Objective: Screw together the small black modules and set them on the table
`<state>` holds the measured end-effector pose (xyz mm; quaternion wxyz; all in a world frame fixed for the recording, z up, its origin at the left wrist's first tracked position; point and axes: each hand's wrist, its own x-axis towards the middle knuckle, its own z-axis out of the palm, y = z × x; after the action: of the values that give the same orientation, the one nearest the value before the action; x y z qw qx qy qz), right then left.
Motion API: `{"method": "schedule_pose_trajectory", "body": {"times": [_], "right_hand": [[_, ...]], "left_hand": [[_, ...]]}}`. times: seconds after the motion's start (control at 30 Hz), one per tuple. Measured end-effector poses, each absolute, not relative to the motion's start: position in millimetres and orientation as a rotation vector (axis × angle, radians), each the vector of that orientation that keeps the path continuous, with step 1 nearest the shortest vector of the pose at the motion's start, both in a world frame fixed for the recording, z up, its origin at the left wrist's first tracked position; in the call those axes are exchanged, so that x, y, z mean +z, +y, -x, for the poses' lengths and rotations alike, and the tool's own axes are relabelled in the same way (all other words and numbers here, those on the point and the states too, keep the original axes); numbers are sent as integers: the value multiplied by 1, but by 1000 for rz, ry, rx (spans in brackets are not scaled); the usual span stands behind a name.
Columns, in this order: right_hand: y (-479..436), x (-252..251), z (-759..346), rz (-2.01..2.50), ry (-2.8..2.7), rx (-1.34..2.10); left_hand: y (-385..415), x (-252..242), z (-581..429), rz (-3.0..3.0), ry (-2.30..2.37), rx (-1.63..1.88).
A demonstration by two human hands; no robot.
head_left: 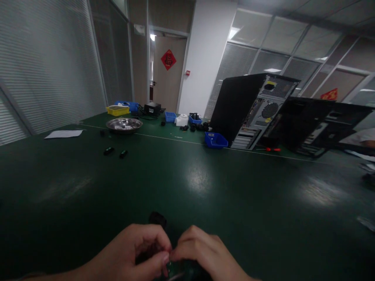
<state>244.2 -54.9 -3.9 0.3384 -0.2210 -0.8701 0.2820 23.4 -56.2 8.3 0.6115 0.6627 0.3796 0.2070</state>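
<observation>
Both my hands meet at the bottom edge of the head view, over a dark green table (187, 183). My left hand (137, 253) is curled, thumb and fingers pinched on a small dark part that I cannot make out. My right hand (205, 253) is closed too, fingertips touching the left hand's thumb, over what looks like a small green board (175, 269). A small black piece (157, 218) lies on the table just beyond my left hand.
Farther off stand a black computer case (252, 111) and a second one (316, 125) lying open, a red screwdriver (272, 149), blue bins (216, 140), a yellow bin (117, 111), a metal bowl (124, 125), a sheet of paper (63, 134) and two small black parts (115, 152).
</observation>
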Motion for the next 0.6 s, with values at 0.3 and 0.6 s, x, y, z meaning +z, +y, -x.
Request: {"method": "schedule_pose_trajectory", "body": {"times": [0.3,0.6], "right_hand": [[-58,-1,-242,582,-2287,636],[-58,-5,-243,554,-2268,664]], "left_hand": [[-59,3,-25,-1323,868,468],[-55,4,-23,-1200,827,436]]}}
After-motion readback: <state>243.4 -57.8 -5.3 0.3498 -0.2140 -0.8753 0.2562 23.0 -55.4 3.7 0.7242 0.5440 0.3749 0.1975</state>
